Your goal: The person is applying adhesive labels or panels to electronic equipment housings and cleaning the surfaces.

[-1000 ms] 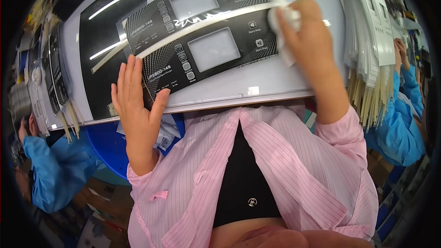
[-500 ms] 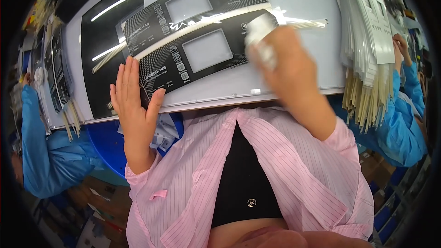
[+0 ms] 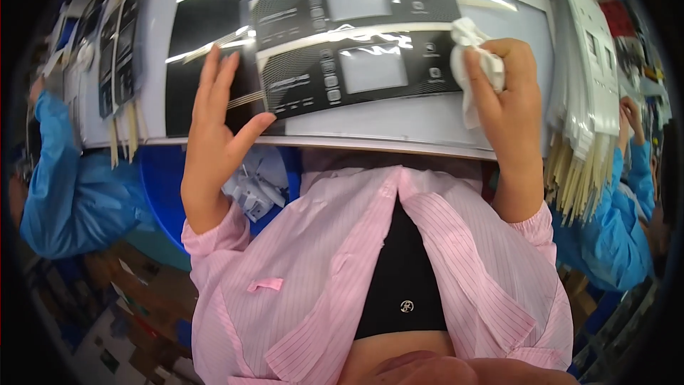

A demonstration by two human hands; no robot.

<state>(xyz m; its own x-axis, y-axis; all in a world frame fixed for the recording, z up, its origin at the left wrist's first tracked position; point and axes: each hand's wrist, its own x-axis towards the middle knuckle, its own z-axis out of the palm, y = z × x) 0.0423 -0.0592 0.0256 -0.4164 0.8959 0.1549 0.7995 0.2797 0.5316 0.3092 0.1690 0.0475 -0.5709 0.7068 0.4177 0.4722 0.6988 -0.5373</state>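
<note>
Two black panel overlays, each with a rectangular window and small key symbols, lie one beyond the other on the worktop; the nearer overlay [image 3: 292, 89] is closest to my hands. At its left end my left hand [image 3: 217, 121] has its fingers stretched and thumb apart, the thumb tip by the overlay's lower left corner. Whether it touches cannot be made out. My right hand [image 3: 509, 89] grips a crumpled white wipe [image 3: 467, 36] at the overlay's right end. The farther overlay [image 3: 288, 18] lies just behind, with pale strips between the two.
A stack of white panels [image 3: 588, 64] with pale flat tails hangs over the right edge. More dark overlays [image 3: 117, 57] lie at the left. Under the table edge stands a blue bin [image 3: 160, 178] holding white scraps [image 3: 256, 189]. Blue-sleeved people work on both sides.
My right hand with the wipe has moved right, off the nearer overlay's key area to its end. The left hand's fingers have spread from the overlay's left edge. The whole view has shifted.
</note>
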